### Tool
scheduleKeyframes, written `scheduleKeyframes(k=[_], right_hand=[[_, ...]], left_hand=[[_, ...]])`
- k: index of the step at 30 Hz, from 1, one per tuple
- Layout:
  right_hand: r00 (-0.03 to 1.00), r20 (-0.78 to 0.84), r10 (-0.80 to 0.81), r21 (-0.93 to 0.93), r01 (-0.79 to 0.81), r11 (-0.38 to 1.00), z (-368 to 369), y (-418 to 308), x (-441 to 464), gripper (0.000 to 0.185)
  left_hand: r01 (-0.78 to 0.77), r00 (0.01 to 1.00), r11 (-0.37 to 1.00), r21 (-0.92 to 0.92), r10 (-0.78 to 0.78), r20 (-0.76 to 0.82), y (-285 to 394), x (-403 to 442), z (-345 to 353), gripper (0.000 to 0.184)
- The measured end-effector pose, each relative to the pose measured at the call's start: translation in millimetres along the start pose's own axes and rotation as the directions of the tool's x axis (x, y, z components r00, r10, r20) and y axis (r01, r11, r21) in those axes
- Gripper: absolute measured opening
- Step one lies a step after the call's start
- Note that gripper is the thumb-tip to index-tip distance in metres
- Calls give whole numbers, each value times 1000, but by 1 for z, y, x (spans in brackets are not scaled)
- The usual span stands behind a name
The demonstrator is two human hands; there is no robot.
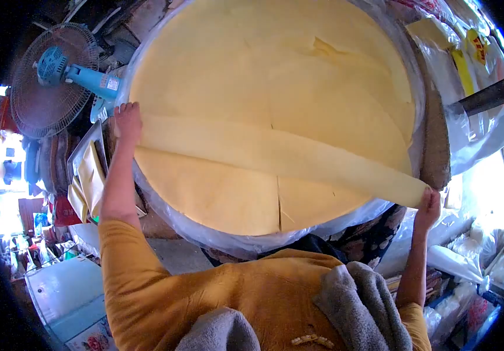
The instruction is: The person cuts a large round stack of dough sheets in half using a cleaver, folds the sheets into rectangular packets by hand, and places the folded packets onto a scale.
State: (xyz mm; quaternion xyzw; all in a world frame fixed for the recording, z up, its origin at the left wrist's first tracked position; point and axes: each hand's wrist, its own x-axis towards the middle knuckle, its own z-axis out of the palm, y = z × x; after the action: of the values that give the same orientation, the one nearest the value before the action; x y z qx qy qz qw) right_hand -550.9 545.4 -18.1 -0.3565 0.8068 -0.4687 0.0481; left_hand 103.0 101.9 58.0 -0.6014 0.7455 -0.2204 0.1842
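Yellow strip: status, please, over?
Right hand pinching one end of yellow strip; left hand at the other. Strip spans round yellow surface. Nothing seen blocking it; fan off to the side.

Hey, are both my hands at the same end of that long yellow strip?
No: the left hand is at one end of the yellow strip, and the right hand grips the other.

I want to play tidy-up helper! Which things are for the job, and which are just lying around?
Seem part of the job:
long yellow band, one end held in the right grip, the left grip at the other
round yellow surface under it
clear plastic around the surface's edge

Probably just around:
blue fan
plastic bags at the right
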Motion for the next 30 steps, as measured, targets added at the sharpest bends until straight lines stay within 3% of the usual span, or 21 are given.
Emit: scheduleKeyframes(k=[2, 4, 6, 8, 11, 12, 15, 18, 20, 23, 25, 28, 30], right_hand=[[998, -56, -21, -123, 14, 992, 15, -31, -5, 20], [997, -71, -28, -308, 4, 951, 22, -45, -6, 26], [996, -75, -42, -329, 15, 944, 28, -48, -6, 28], [1000, -20, 21, -270, -26, 963, 29, -48, -5, 35], [952, -22, -307, -534, 248, 808, 36, -90, -5, 42], [923, 98, -372, -499, 369, 784, 37, -117, -6, 51], [741, 433, -513, -451, 671, 588, 79, -167, -20, 49], [579, 709, -403, -328, 776, 538, 131, -144, -27, 53], [578, 700, -420, -321, 779, 538, 134, -143, -32, 52], [569, 711, -413, -339, 792, 507, 137, -141, -33, 52], [574, 716, -397, -333, 781, 529, 135, -140, -30, 52], [552, 761, -341, -258, 740, 621, 127, -160, -14, 47], [604, 646, -468, -182, 717, 673, 155, -145, 25, 46]], left_hand=[[66, 948, 991, -113, -97, -302, 29, -15, 11, 38], [-15, 962, 976, -216, -45, -268, 84, -35, 5, 52], [-227, 954, 900, -372, 128, -272, 140, -85, -38, 60], [-200, 979, 852, -483, 151, -140, 164, -109, -47, 64], [-93, 993, 837, -539, 114, 6, 173, -116, -38, 68], [-91, 993, 838, -538, 120, 20, 175, -118, -40, 69], [-80, 991, 840, -537, 127, 51, 169, -116, -45, 71], [-103, 984, 812, -574, 169, 63, 156, -112, -43, 72], [86, 996, 837, -541, -59, 67, 128, -91, -17, 70], [354, 928, 796, -492, -365, 77, 63, -65, 46, 67], [403, 914, 794, -454, -378, 149, 33, -59, 50, 67], [526, 846, 776, -348, -434, 311, 41, -42, 34, 65], [326, 941, 846, -423, -334, 58, 78, -51, 19, 65]])
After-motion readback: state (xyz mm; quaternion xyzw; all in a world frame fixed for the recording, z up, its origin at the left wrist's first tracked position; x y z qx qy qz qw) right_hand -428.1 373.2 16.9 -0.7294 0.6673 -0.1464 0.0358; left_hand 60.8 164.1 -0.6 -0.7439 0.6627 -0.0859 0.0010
